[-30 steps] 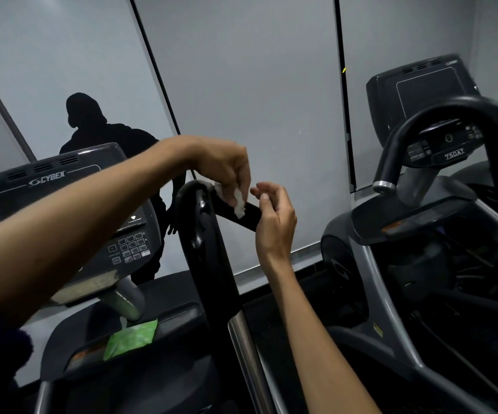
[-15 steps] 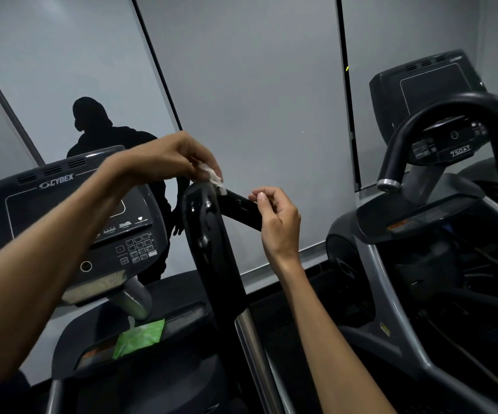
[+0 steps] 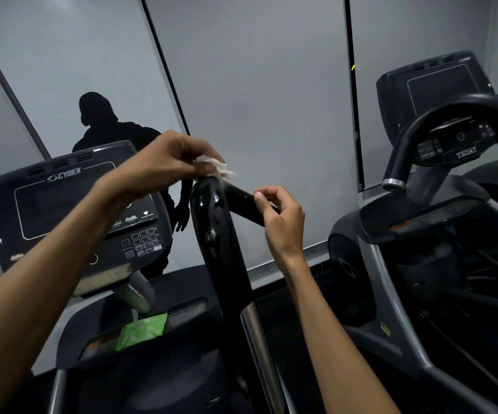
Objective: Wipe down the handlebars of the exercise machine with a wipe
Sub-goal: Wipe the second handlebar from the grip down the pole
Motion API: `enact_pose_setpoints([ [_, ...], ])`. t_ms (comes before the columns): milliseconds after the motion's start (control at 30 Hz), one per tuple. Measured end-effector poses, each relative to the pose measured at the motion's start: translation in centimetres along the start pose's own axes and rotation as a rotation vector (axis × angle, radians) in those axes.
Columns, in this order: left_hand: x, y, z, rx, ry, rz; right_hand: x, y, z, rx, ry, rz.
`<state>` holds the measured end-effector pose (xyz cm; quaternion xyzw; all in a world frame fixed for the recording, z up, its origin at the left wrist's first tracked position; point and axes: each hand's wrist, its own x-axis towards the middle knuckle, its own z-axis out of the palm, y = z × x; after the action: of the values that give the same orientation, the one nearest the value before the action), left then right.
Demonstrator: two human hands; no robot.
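Observation:
A glossy black handlebar [image 3: 214,234] rises in the middle of the view, bends at its top and runs right toward the wall. My left hand [image 3: 167,159] pinches a crumpled white wipe [image 3: 216,168] and holds it against the top of the bend. My right hand [image 3: 282,218] is curled around the short end of the bar, just right of the bend. The bar's surface looks wet and shiny below the wipe.
A Cybex console [image 3: 74,210] stands at the left, with a green wipe packet [image 3: 141,331] lying on the shelf below it. A second machine with a curved black bar [image 3: 438,115] fills the right side. Grey wall panels [image 3: 256,85] lie behind, with a person's dark reflection [image 3: 104,127].
My left hand has carried the wipe from the short end of the bar up and left to the top of the bend. My right hand has stayed on the bar's end.

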<state>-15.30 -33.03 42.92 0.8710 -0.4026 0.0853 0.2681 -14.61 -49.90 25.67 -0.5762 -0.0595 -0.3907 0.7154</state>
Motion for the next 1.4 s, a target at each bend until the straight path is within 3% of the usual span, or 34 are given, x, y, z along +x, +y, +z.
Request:
enact_pose_setpoints([
  [233, -3.1, 0.4, -0.3, 0.012, 0.082, 0.064, 0.0, 0.2, -0.1, 0.045, -0.005, -0.004],
  [367, -1.7, 0.6, 1.0, 0.172, 0.160, 0.051, -0.1, 0.2, 0.1, 0.025, 0.006, -0.004],
  [533, -2.7, 1.6, 0.4, 0.154, 0.052, 0.129, -0.1, 0.1, -0.3, 0.044, -0.017, 0.009],
  [700, -1.8, 0.5, 1.4, 0.218, 0.185, 0.102, -0.1, 0.3, -0.3, 0.030, -0.038, -0.002],
  [867, -2.8, 1.4, 1.0, 0.225, 0.063, 0.162, -0.2, 0.4, -0.5, 0.046, -0.068, -0.001],
  [1067, -1.3, 1.0, 0.8, 0.236, 0.119, 0.075, -0.3, 0.4, -0.3, 0.021, -0.054, -0.008],
  [1233, -2.0, 3.6, 0.6, 0.238, -0.119, 0.153, -0.1, -0.4, -0.4, 0.088, -0.059, 0.079],
  [1300, -1.8, 3.8, 0.6, 0.188, -0.060, 0.124, 0.1, -1.7, -0.2, 0.180, -0.039, 0.105],
  [1400, -0.5, 4.0, 1.4, 0.080, 0.233, 0.057, 0.0, -4.7, 0.4, 0.347, -0.034, 0.096],
])
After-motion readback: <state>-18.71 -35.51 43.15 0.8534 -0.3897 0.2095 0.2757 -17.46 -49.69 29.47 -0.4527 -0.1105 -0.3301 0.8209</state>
